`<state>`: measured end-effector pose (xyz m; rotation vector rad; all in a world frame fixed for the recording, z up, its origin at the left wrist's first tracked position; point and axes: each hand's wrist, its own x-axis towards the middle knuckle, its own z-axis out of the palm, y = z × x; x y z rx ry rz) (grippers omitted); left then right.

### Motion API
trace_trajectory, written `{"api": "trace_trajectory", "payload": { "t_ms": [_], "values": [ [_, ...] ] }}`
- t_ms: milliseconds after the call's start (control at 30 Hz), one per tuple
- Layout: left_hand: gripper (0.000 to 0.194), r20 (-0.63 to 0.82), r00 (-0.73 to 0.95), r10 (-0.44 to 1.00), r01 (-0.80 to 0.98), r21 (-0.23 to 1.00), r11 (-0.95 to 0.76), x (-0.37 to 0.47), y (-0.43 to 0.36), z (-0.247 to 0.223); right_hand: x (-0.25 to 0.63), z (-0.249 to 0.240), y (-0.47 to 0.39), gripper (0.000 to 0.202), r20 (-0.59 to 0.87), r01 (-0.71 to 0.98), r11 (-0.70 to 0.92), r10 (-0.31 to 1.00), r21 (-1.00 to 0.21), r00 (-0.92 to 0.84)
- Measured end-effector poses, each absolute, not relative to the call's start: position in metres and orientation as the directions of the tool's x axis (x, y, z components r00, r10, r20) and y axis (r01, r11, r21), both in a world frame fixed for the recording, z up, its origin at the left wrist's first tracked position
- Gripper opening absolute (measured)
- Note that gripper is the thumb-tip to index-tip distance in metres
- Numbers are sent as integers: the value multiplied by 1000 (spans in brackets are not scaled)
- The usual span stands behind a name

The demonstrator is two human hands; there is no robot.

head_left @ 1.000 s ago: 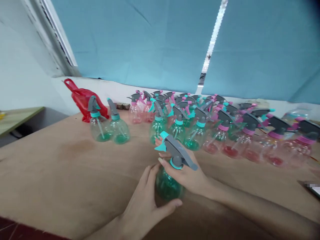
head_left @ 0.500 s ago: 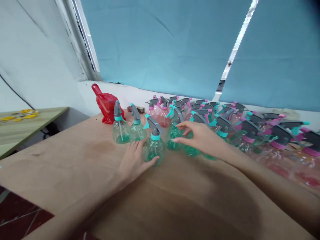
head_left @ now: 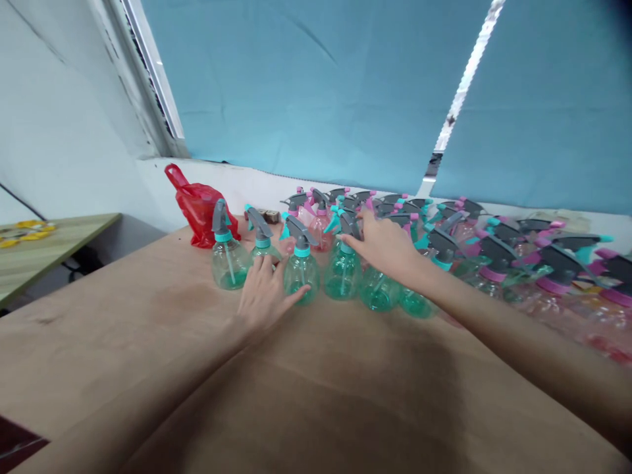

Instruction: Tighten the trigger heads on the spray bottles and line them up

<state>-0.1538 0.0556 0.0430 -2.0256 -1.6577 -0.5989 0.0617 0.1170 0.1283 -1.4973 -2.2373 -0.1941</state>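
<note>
My left hand (head_left: 266, 289) rests on the tabletop with fingers apart. Its thumb reaches across the lower front of a green spray bottle (head_left: 302, 268) with a grey and teal head. My right hand (head_left: 390, 245) has thumb and fingers around the head of another green spray bottle (head_left: 342, 271), just to the right; the fingertips are partly hidden. Left of these stand two more green spray bottles, one at the far left (head_left: 230, 263) and one partly behind my left fingers (head_left: 261, 245). Green liquid shows in the bottom of several bottles.
Many pink spray bottles (head_left: 548, 299) and some green ones crowd the right and back of the wooden table (head_left: 316, 388). A red plastic bag (head_left: 200, 214) sits at the back left. Further left, yellow pieces (head_left: 29, 230) lie on another table (head_left: 64, 247). Blue sheeting covers the window behind.
My right hand has moved up and back, closing around the head of a green spray bottle. My left hand has loosened around the bottle beside it. The view has shifted slightly.
</note>
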Motion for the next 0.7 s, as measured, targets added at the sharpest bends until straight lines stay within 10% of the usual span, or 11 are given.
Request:
{"api": "trace_trajectory", "payload": {
  "t_ms": [467, 700],
  "values": [
    [71, 598, 181, 781, 982, -71, -174, -146, 45, 41, 61, 127, 113, 35, 404, 897, 434, 837, -81, -368],
    [52, 542, 233, 808, 892, 211, -399, -117, 0, 38, 72, 130, 89, 41, 394, 864, 500, 808, -63, -439]
  ]
}}
